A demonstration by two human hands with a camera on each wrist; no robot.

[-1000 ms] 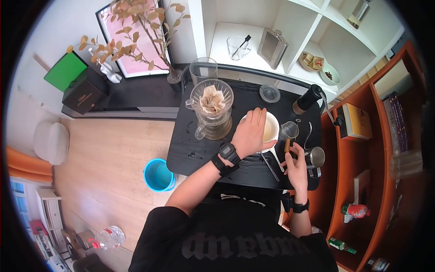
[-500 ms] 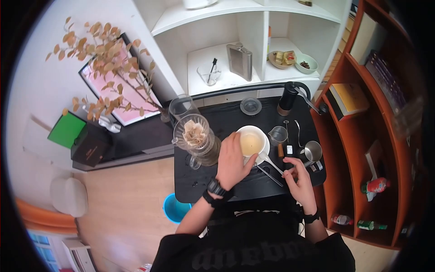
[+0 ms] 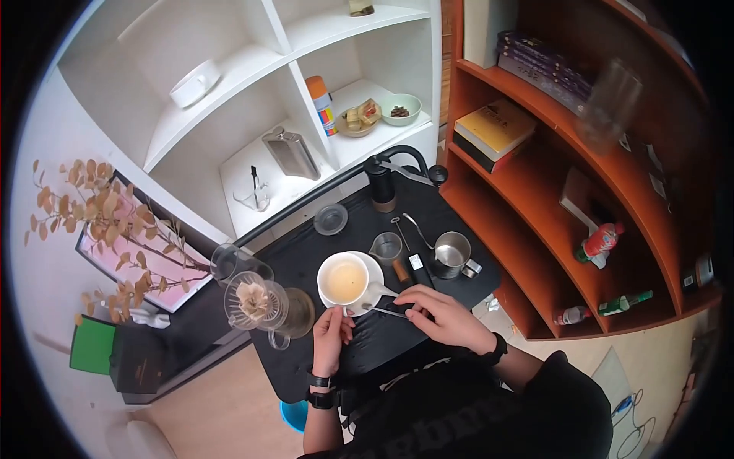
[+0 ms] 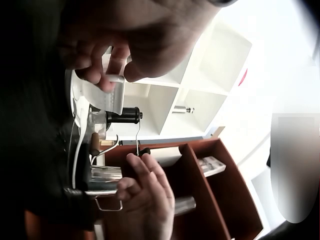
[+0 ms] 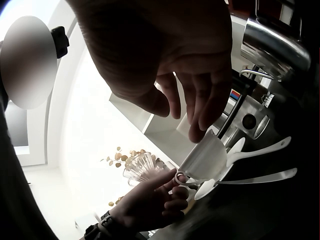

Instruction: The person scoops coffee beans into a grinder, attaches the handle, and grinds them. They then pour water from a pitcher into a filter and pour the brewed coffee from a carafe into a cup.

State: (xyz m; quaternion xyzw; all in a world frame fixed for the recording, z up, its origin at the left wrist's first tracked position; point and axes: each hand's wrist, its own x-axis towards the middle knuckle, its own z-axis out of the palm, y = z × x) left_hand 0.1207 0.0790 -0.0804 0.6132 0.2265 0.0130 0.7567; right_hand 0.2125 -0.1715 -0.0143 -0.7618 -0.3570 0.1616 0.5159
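A white cup (image 3: 343,278) of pale yellow-brown liquid sits over a white saucer (image 3: 375,268), overlapping its left part in the head view. My left hand (image 3: 331,336) pinches the cup's ring handle (image 5: 181,178) between thumb and fingers. My right hand (image 3: 443,317) holds nothing; in the right wrist view its fingers hang loosely bent above the cup. Beside the cup, a white spoon (image 5: 260,151) and a metal spoon (image 5: 260,177) lie with their bowls at the saucer and their handles free.
Left of the cup stand a glass dripper with a used paper filter (image 3: 252,298) and a glass server (image 3: 298,314). A small glass pitcher (image 3: 388,246), a steel jug (image 3: 452,252), a hand grinder (image 3: 379,183) and a glass dish (image 3: 330,219) share the black table (image 3: 367,348).
My left hand has left the cup's side and now pinches its handle. My right hand has come nearer to the cup and spoons. The head view has swung right.
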